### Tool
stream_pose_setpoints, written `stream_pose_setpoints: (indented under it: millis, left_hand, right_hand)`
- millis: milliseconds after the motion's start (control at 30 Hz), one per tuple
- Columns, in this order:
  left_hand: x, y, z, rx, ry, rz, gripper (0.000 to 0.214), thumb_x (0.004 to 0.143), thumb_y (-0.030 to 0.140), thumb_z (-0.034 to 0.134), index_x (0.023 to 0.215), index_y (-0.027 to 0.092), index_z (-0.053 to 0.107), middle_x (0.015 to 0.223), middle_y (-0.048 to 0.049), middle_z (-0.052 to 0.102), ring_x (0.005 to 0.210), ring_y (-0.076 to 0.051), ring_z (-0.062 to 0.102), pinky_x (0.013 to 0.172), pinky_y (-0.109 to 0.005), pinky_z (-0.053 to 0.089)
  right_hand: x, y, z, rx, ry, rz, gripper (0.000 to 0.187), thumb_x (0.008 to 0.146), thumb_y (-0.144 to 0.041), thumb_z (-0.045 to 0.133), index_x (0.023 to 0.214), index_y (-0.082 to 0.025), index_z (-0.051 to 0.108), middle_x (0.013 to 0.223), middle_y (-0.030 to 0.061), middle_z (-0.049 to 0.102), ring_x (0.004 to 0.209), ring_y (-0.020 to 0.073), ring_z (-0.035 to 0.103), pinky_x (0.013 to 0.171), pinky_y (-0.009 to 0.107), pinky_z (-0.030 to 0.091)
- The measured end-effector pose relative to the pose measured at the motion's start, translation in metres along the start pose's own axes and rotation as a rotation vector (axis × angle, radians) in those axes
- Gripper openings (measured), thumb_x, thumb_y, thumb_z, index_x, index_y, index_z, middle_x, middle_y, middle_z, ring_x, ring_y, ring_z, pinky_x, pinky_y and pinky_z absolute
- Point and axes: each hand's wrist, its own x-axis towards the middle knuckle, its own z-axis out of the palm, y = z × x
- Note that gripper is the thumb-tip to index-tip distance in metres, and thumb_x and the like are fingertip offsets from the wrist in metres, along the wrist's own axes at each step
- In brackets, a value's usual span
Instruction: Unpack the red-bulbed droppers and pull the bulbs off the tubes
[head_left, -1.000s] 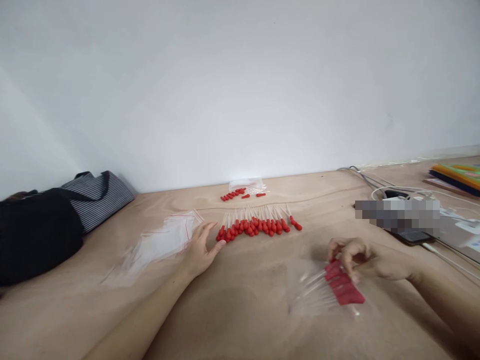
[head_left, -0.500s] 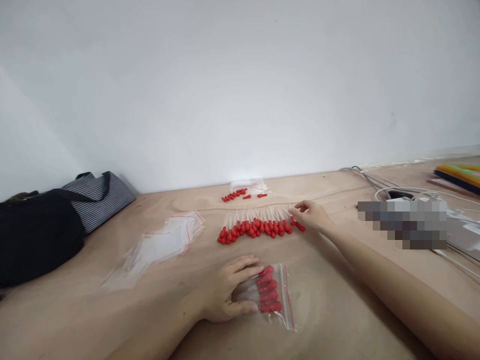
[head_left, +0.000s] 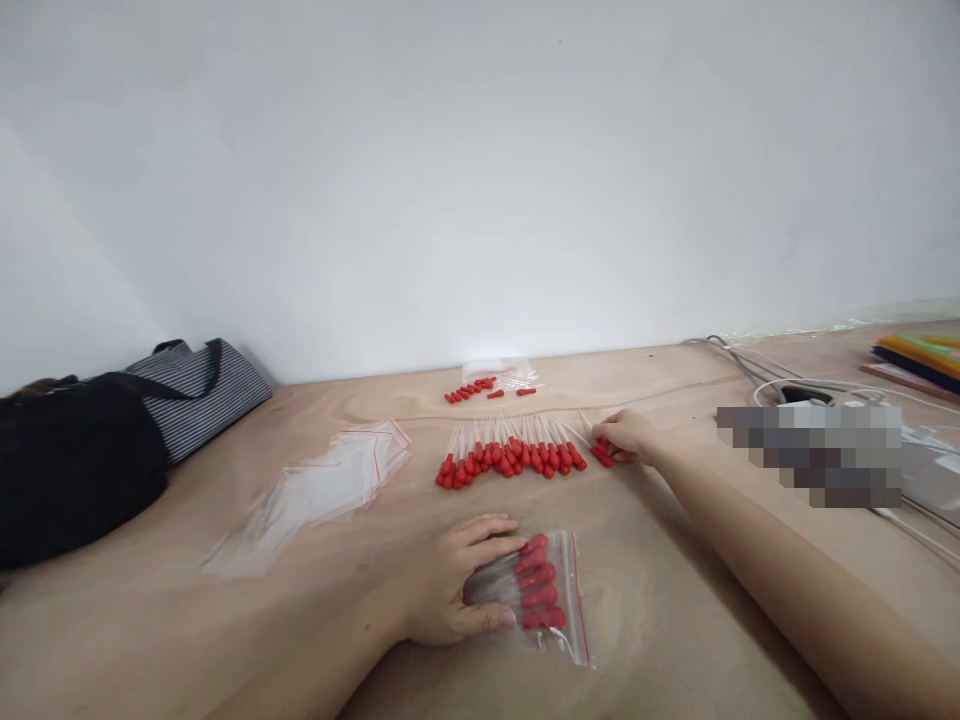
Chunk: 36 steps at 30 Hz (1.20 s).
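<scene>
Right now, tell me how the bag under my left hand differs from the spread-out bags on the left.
The bag under your left hand holds red-bulbed droppers; the spread-out bags show no red bulbs inside.
The bag is touched by your left hand, while no hand touches the spread-out bags.
The bag lies apart, bulging with its contents; the spread-out bags overlap and look flat.
Both are see-through, with red lines.

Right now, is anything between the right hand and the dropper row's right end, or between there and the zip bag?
Nothing visible: the right hand is at that end of the dropper row; only tabletop shows between there and the zip bag partly under the left hand.
</scene>
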Motion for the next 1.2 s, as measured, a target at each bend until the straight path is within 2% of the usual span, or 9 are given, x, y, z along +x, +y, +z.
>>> stream_pose_setpoints:
  millis: [167,333,500,700,867,1033,1100,1200]
  left_hand:
    - [0.001,0.003,-0.001,-0.016,0.018,-0.005,0.059,0.072,0.048,0.059,0.126,0.027,0.044,0.132,-0.0070,0.044,0.120,-0.027,0.039,0.099,-0.043,0.033]
    - [0.002,0.005,-0.003,-0.022,0.020,0.002,0.057,0.072,0.047,0.059,0.125,0.028,0.045,0.131,-0.0076,0.044,0.119,-0.027,0.040,0.099,-0.044,0.034]
    - [0.003,0.005,-0.003,-0.015,0.017,0.004,0.058,0.072,0.048,0.058,0.124,0.026,0.046,0.130,-0.0084,0.045,0.119,-0.028,0.040,0.099,-0.043,0.035]
    - [0.002,0.002,-0.001,-0.027,0.012,-0.014,0.059,0.072,0.048,0.059,0.125,0.027,0.044,0.132,-0.0079,0.043,0.120,-0.027,0.039,0.099,-0.044,0.034]
    - [0.002,0.004,-0.002,-0.018,-0.007,-0.033,0.059,0.072,0.048,0.059,0.126,0.026,0.044,0.133,-0.0085,0.042,0.120,-0.028,0.039,0.099,-0.044,0.033]
    - [0.002,0.004,-0.003,-0.003,-0.005,-0.015,0.060,0.073,0.048,0.058,0.126,0.026,0.043,0.133,-0.0076,0.042,0.120,-0.027,0.040,0.098,-0.043,0.034]
    - [0.002,0.003,-0.002,0.006,0.000,-0.007,0.060,0.074,0.049,0.057,0.127,0.026,0.042,0.132,-0.0072,0.042,0.120,-0.027,0.039,0.099,-0.043,0.034]
    - [-0.001,0.004,0.001,0.025,0.035,-0.042,0.059,0.075,0.049,0.055,0.127,0.023,0.042,0.131,-0.0081,0.044,0.120,-0.026,0.039,0.099,-0.043,0.034]
  right_hand:
    - [-0.003,0.005,-0.014,0.047,-0.057,0.036,0.011,0.063,-0.022,0.060,0.057,-0.015,0.055,0.042,-0.0033,0.050,0.038,0.0063,0.046,0.038,0.016,0.038]
    - [-0.007,0.005,-0.020,0.045,-0.085,0.027,0.017,0.058,-0.027,0.070,0.062,-0.014,0.059,0.042,-0.0045,0.049,0.040,0.0061,0.046,0.038,0.015,0.036]
    - [-0.010,0.002,-0.012,0.047,-0.099,-0.011,0.021,0.056,-0.027,0.073,0.066,-0.013,0.059,0.049,-0.0023,0.055,0.043,0.0060,0.049,0.040,0.016,0.040]
    - [-0.013,-0.001,0.001,0.038,-0.098,-0.066,0.016,0.063,-0.026,0.067,0.065,-0.015,0.056,0.052,-0.0015,0.057,0.048,0.0068,0.054,0.046,0.016,0.044]
    - [-0.012,0.002,0.000,-0.080,-0.030,-0.094,0.022,0.060,-0.035,0.068,0.060,-0.016,0.057,0.044,-0.0014,0.053,0.040,0.0084,0.047,0.037,0.018,0.034]
    - [-0.009,0.006,-0.004,-0.171,0.070,-0.158,0.029,0.062,-0.043,0.063,0.054,-0.017,0.057,0.041,-0.0004,0.051,0.041,0.0110,0.047,0.041,0.021,0.033]
    - [-0.010,0.006,-0.005,-0.191,0.142,-0.190,0.030,0.063,-0.045,0.061,0.055,-0.017,0.058,0.046,0.0011,0.054,0.046,0.0123,0.050,0.045,0.022,0.032]
    - [-0.021,0.008,-0.001,-0.181,0.326,-0.234,0.030,0.072,-0.045,0.050,0.070,-0.017,0.061,0.059,0.0022,0.058,0.057,0.0135,0.052,0.050,0.023,0.032]
